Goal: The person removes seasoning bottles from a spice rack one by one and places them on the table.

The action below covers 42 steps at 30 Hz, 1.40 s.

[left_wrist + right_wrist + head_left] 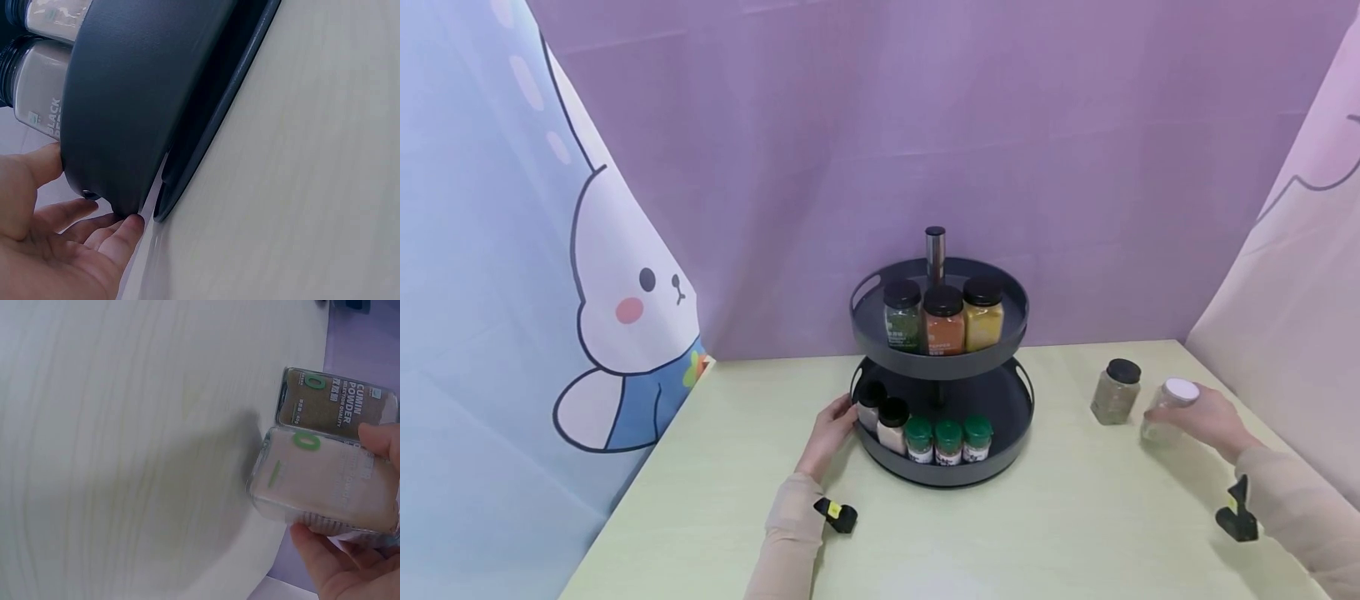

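Note:
A two-tier dark grey round spice rack [938, 363] stands mid-table. My left hand [831, 429] grips the left edge of its lower tray [144, 94], thumb at the upper rim and fingers against the wall beneath. Right by the thumb is a black-lidded jar [40, 87] standing in that tray. At the right of the table, my right hand [1206, 421] holds a clear spice jar [325, 481] with a white lid [1181, 390] and pale powder inside, thumb on one side and fingers on the other. Beside it stands a black-lidded jar of cumin powder [1115, 393].
On the upper tray [868, 321] stand three black-lidded jars: green [902, 321], orange [943, 325] and yellow [983, 321]. Three green-capped bottles [948, 442] and two black-lidded jars [892, 425] line the lower tray's front. A purple curtain [775, 183] hangs behind the table [1000, 542].

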Each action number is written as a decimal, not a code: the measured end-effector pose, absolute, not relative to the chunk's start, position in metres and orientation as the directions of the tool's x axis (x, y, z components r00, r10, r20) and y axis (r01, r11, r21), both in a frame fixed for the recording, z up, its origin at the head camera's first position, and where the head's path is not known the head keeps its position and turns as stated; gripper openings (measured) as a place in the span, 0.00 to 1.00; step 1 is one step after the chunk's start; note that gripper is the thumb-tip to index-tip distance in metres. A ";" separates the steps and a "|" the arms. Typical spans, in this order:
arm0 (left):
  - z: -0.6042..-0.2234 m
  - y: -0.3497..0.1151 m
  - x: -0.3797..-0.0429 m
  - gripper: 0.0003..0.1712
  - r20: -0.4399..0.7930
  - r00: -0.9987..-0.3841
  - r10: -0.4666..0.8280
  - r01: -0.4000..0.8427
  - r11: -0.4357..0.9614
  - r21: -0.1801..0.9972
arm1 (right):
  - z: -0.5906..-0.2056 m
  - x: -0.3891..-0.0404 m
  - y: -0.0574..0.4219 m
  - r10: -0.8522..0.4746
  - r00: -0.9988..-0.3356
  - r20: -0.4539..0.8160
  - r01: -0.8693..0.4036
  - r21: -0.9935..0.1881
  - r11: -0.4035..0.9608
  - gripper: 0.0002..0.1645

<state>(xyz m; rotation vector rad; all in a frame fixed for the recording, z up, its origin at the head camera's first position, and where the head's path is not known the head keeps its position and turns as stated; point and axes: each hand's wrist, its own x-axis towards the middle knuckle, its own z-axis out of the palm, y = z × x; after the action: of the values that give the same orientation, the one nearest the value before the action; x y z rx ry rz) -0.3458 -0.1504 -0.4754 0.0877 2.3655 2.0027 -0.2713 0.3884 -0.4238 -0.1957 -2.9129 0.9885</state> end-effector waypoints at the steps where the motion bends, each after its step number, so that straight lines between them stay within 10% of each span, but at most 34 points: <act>1: -0.475 -0.150 -0.346 0.31 0.006 -0.997 0.071 0.018 0.163 0.986 | -0.425 -0.271 0.389 0.152 -0.988 0.020 0.108 -0.610 0.785 0.49; 42: -0.473 -0.151 -0.346 0.30 -0.002 -0.995 0.099 0.015 0.170 0.985 | -0.432 -0.270 0.384 0.157 -0.988 -0.010 0.128 -0.625 0.770 0.54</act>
<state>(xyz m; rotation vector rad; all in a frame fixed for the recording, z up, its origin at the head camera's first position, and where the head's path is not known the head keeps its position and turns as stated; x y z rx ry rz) -0.3458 -0.1514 -0.4728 0.1147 2.3519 1.9800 -0.2695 0.3842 -0.4316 -0.2351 -2.9145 1.0251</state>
